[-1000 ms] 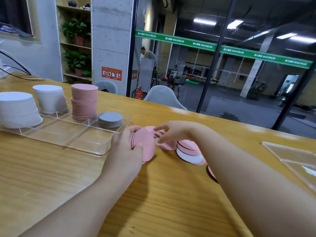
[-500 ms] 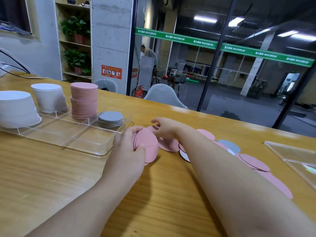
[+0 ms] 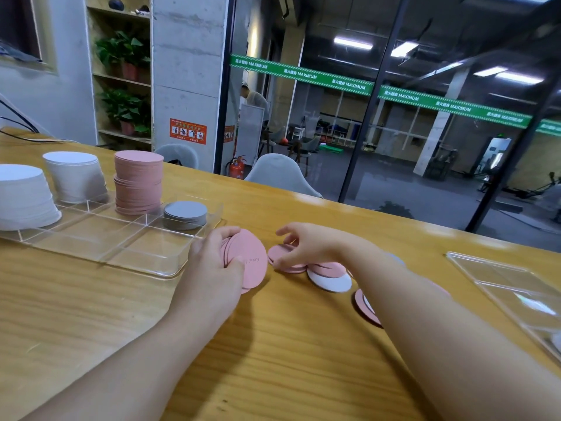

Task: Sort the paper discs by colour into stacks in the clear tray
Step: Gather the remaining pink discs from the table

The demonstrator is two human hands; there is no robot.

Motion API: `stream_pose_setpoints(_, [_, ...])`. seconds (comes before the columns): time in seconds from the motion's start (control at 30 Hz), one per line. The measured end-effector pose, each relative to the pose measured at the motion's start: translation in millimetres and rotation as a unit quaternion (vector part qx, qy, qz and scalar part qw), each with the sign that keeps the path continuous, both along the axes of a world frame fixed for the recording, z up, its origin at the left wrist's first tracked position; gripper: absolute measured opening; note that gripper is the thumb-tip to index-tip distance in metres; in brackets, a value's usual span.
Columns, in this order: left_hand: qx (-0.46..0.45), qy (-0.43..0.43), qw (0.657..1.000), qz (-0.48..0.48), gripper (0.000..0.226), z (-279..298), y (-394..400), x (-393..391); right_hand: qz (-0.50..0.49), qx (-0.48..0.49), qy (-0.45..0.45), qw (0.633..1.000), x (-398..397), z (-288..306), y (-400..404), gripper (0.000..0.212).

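Note:
My left hand (image 3: pixel 212 268) grips a bunch of pink discs (image 3: pixel 253 262) held on edge just right of the clear tray (image 3: pixel 142 262). My right hand (image 3: pixel 306 243) curls its fingers over a loose pink disc (image 3: pixel 277 252) lying on the table, thumb at its near edge. More loose discs lie under and beside my right forearm, among them a white disc (image 3: pixel 329 281) and a pink one (image 3: pixel 362 302). In the tray stand two white stacks (image 3: pixel 21 196) (image 3: pixel 74 174), a tall pink stack (image 3: pixel 138 180) and a low grey stack (image 3: pixel 185 214).
A second clear tray (image 3: pixel 510 287) lies at the right edge of the wooden table (image 3: pixel 288 360). Grey chairs stand behind the table's far edge. Cables run along the far left. The first tray's front compartments hold nothing.
My right hand has drawn back a little to the right, from the held bunch to a loose pink disc on the table. The view dipped and my forearm covers more of the loose discs.

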State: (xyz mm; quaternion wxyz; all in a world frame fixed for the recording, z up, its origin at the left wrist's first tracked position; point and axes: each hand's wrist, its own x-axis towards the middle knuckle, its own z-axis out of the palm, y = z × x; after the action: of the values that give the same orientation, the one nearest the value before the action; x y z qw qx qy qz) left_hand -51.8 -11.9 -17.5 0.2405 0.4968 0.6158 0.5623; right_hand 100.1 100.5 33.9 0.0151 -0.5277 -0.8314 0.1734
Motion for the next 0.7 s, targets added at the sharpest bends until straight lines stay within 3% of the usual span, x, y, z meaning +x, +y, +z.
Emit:
stream_pose_setpoints(0.2, [0.000,-0.003,1.000,0.003,0.042,-1,1,0,0.028,0.019,-0.058,0.998,5,5,-10,0.069])
stream_pose_setpoints(0.43, [0.004,0.001,1.000,-0.001,0.040,-2,1,-1,0.001,0.051,-0.055,0.997,-4,5,-14,0.081])
stream_pose_setpoints(0.6, [0.011,-0.020,1.000,0.001,0.042,-4,4,-3,0.011,0.177,-0.009,0.984,-10,-5,-23,0.053])
stream_pose_setpoints(0.7, [0.020,-0.035,0.999,-0.006,0.044,-5,5,-4,0.003,0.242,0.090,0.966,-4,-11,-29,0.037])
